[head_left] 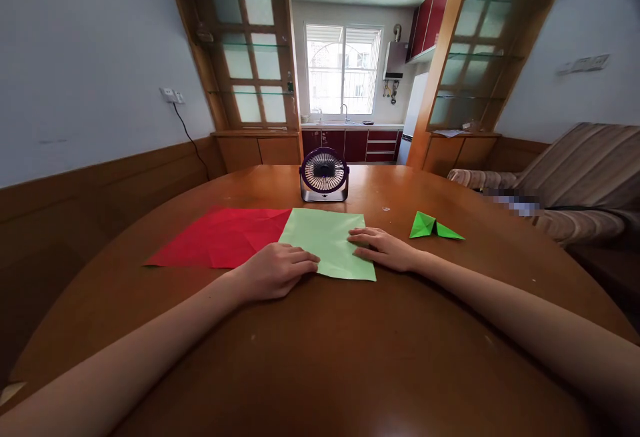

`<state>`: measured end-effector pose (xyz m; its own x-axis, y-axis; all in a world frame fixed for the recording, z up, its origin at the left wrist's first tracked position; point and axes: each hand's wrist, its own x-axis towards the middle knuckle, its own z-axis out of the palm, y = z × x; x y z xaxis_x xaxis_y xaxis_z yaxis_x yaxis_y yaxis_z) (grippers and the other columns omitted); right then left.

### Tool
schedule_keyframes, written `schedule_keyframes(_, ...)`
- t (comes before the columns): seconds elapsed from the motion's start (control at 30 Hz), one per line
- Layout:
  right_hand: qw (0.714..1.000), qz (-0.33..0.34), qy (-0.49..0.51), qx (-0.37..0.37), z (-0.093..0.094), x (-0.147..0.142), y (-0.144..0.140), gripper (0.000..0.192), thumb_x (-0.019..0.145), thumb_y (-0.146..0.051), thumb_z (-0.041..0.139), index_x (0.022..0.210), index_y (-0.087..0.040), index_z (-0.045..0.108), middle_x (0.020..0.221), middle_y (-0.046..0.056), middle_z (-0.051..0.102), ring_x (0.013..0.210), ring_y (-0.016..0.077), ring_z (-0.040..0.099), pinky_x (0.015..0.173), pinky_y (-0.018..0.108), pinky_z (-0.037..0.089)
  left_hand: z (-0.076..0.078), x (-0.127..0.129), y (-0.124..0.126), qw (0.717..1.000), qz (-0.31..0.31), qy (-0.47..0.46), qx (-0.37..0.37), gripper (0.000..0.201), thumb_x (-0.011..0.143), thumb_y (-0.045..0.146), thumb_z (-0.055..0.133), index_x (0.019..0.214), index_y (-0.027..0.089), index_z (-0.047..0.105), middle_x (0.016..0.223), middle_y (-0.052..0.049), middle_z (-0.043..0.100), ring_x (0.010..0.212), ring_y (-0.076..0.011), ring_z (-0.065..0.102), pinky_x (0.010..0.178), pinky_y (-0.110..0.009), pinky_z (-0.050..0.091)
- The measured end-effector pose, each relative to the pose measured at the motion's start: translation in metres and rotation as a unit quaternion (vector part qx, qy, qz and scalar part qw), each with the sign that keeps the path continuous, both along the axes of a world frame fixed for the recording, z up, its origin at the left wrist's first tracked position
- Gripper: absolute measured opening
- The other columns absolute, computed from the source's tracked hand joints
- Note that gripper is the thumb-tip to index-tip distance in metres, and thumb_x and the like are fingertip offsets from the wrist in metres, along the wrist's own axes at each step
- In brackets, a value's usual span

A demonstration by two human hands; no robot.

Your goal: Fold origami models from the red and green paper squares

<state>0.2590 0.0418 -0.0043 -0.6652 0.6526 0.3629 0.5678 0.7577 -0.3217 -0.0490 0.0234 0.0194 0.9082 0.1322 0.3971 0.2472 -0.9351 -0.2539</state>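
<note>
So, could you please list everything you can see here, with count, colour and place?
green paper sheet: one, light green, flat at table centre, under both hands
red paper sheet: one, red, creased, left of the green sheet, touching it
folded paper piece: one, bright green, right of the sheets
desk fan: one, dark purple, behind the sheets
table: one, brown wood, round
sofa: one, striped, far right
left hand: on the green sheet's left edge
right hand: flat on its right edge

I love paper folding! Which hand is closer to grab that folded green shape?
Probably the right hand: the folded green shape lies on its side; the left hand is across the light green sheet.
</note>
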Motion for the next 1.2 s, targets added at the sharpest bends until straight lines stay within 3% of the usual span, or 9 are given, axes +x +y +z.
schedule_keyframes(0.17, 0.997, -0.026, -0.018, 0.073, 0.003, 0.0, -0.006, 0.029, 0.098, -0.038, 0.045, 0.107, -0.022, 0.067, 0.108, 0.008, 0.067, 0.1, 0.0226, 0.061, 0.095, 0.046, 0.04, -0.006, -0.002, 0.007, 0.994, 0.1, 0.017, 0.044, 0.033, 0.091, 0.012, 0.04, 0.117, 0.015, 0.06, 0.117, -0.013, 0.067, 0.099, -0.0236, 0.067, 0.076, -0.035, 0.055)
schedule_keyframes(0.37, 0.994, 0.047, -0.021, 0.093, 0.01, 0.001, -0.024, 0.032, 0.099, -0.032, 0.04, 0.094, -0.019, 0.07, 0.092, 0.008, 0.067, 0.085, 0.0194, 0.06, 0.085, 0.039, 0.045, -0.013, -0.002, 0.009, 0.988, 0.151, 0.027, -0.014, 0.035, 0.094, 0.022, 0.043, 0.126, 0.019, 0.059, 0.127, -0.011, 0.063, 0.112, -0.0251, 0.062, 0.09, -0.04, 0.052)
schedule_keyframes(0.5, 0.996, 0.056, 0.017, 0.071, 0.012, -0.003, -0.028, 0.029, 0.099, -0.032, 0.042, 0.114, -0.022, 0.065, 0.114, 0.009, 0.066, 0.104, 0.0207, 0.06, 0.095, 0.042, 0.045, -0.016, 0.002, 0.006, 0.988, 0.131, 0.017, -0.081, 0.037, 0.097, 0.024, 0.041, 0.131, 0.028, 0.055, 0.134, -0.006, 0.058, 0.12, -0.0208, 0.057, 0.102, -0.039, 0.045)
schedule_keyframes(0.63, 0.999, 0.043, 0.012, -0.004, 0.011, -0.006, -0.028, 0.043, 0.099, -0.037, 0.043, 0.14, -0.024, 0.046, 0.142, 0.009, 0.049, 0.133, 0.0222, 0.044, 0.109, 0.045, 0.037, -0.015, 0.008, -0.001, 0.987, 0.094, 0.021, -0.129, 0.038, 0.099, 0.025, 0.039, 0.134, 0.032, 0.053, 0.138, -0.005, 0.055, 0.124, -0.0207, 0.054, 0.106, -0.042, 0.04)
schedule_keyframes(0.77, 0.994, 0.051, -0.064, -0.072, 0.009, -0.006, -0.029, 0.056, 0.098, -0.044, 0.043, 0.148, -0.022, 0.033, 0.151, 0.008, 0.037, 0.142, 0.0249, 0.031, 0.117, 0.047, 0.026, -0.014, 0.012, -0.007, 0.982, 0.093, 0.054, -0.154, 0.04, 0.099, 0.029, 0.039, 0.137, 0.031, 0.049, 0.144, -0.005, 0.048, 0.128, -0.0225, 0.05, 0.108, -0.042, 0.039)
schedule_keyframes(0.9, 0.991, 0.062, -0.091, -0.079, 0.008, -0.003, -0.028, 0.057, 0.099, -0.046, 0.04, 0.15, -0.025, 0.028, 0.155, 0.004, 0.029, 0.144, 0.0243, 0.024, 0.119, 0.046, 0.022, -0.012, 0.009, -0.003, 0.977, 0.122, 0.059, -0.164, 0.042, 0.098, 0.028, 0.039, 0.139, 0.026, 0.048, 0.144, -0.006, 0.048, 0.13, -0.0227, 0.048, 0.109, -0.041, 0.037)
schedule_keyframes(1.03, 0.989, 0.098, -0.099, -0.038, 0.009, 0.009, -0.025, 0.051, 0.1, -0.038, 0.039, 0.149, -0.026, 0.03, 0.151, 0.002, 0.037, 0.142, 0.0196, 0.031, 0.119, 0.042, 0.026, -0.008, 0.005, 0.001, 0.977, 0.133, 0.056, -0.157, 0.04, 0.097, 0.026, 0.039, 0.134, 0.022, 0.054, 0.137, -0.007, 0.056, 0.123, -0.0227, 0.054, 0.105, -0.04, 0.042)
schedule_keyframes(1.2, 0.992, 0.105, -0.075, 0.007, 0.009, 0.037, -0.026, 0.043, 0.099, -0.031, 0.045, 0.141, -0.026, 0.045, 0.138, 0.003, 0.055, 0.133, 0.0191, 0.045, 0.112, 0.042, 0.038, -0.005, 0.003, 0.003, 0.982, 0.126, 0.047, -0.129, 0.035, 0.095, 0.024, 0.041, 0.125, 0.02, 0.06, 0.126, -0.006, 0.064, 0.111, -0.0215, 0.061, 0.096, -0.037, 0.047)
